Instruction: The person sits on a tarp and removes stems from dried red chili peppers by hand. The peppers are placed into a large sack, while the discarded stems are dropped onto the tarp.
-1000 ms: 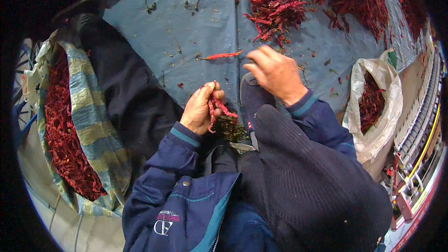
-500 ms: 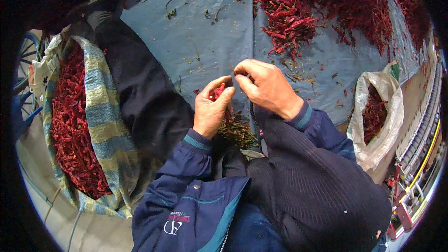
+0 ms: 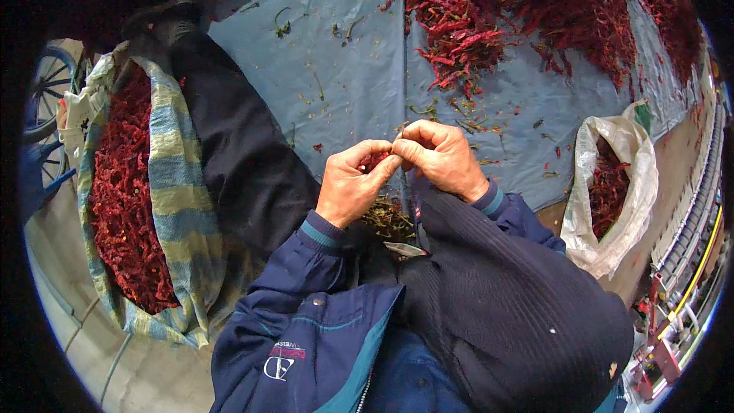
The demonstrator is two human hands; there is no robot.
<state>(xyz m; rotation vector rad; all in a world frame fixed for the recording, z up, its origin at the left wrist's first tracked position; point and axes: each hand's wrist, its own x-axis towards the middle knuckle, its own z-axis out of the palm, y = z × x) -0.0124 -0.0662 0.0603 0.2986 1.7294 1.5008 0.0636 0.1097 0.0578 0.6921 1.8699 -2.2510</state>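
Observation:
Dried red chili peppers (image 3: pixel 372 161) are tucked in the curled fingers of my left hand (image 3: pixel 348 183), their red skin showing between thumb and forefinger. My right hand (image 3: pixel 447 159) meets it from the right, thumb and forefinger pinched on a thin brownish chili stem (image 3: pixel 403 128) above the left fingertips. Both hands are closed, and their tips touch or nearly touch. Just below them, between my legs, lies a heap of loose greenish-brown stems (image 3: pixel 388 218), partly covered by my left hand.
A blue-grey tarp (image 3: pixel 329 69) spreads ahead, littered with stem bits. Large piles of red chilies (image 3: pixel 459 38) lie at its far right. At left stands a striped sack (image 3: pixel 180 183) full of chilies; at right, a smaller white sack (image 3: pixel 646 176). A blue spoked wheel (image 3: pixel 53 88) is far left.
My right hand has come down toward me and closed against the left fingertips; before, a gap parted them. The left hand has turned slightly right, its thumb and forefinger now pinched together.

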